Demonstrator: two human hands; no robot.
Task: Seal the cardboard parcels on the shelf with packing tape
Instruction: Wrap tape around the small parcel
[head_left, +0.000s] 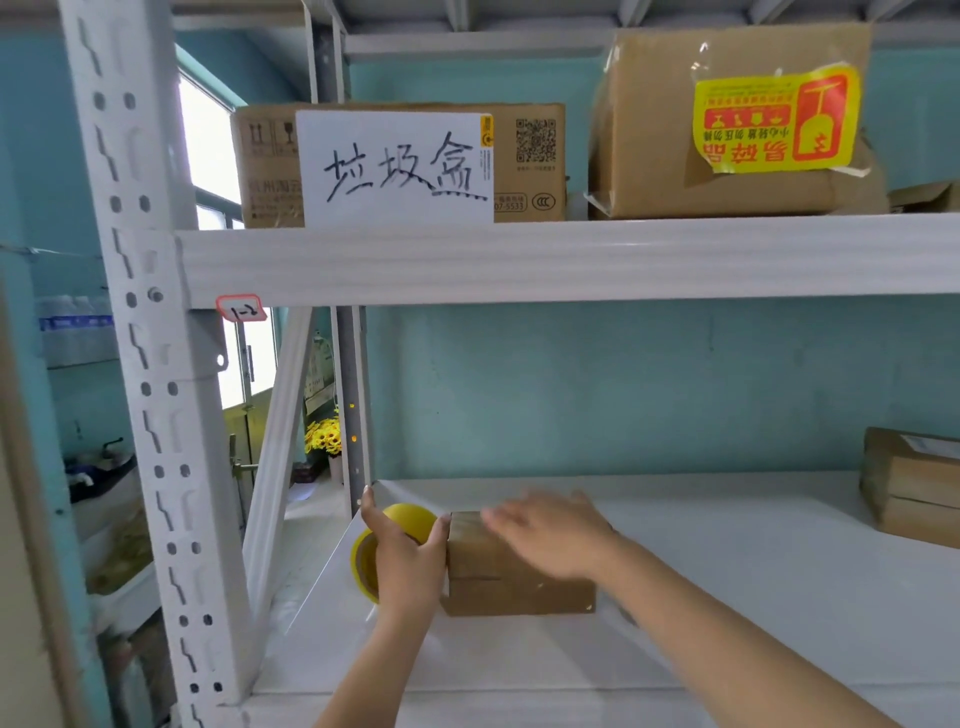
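The parcel (514, 564) lies on the shelf (727, 597), its long axis running left to right. The left hand (408, 561) holds the yellow tape roll (387, 545) against the parcel's left end. The right hand (550, 535), blurred, lies flat and empty over the top, so the strip would probably run rightward from the roll.

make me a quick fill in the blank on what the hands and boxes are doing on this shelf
1. The left hand grips a roll of tape whose colour is ____.
2. The right hand lies flat on the ____ of the small parcel.
3. The box with the fragile sticker sits on the ____ shelf.
4. The handwritten paper sign is fixed to a ____ box.

Missing words: yellow; top; upper; cardboard
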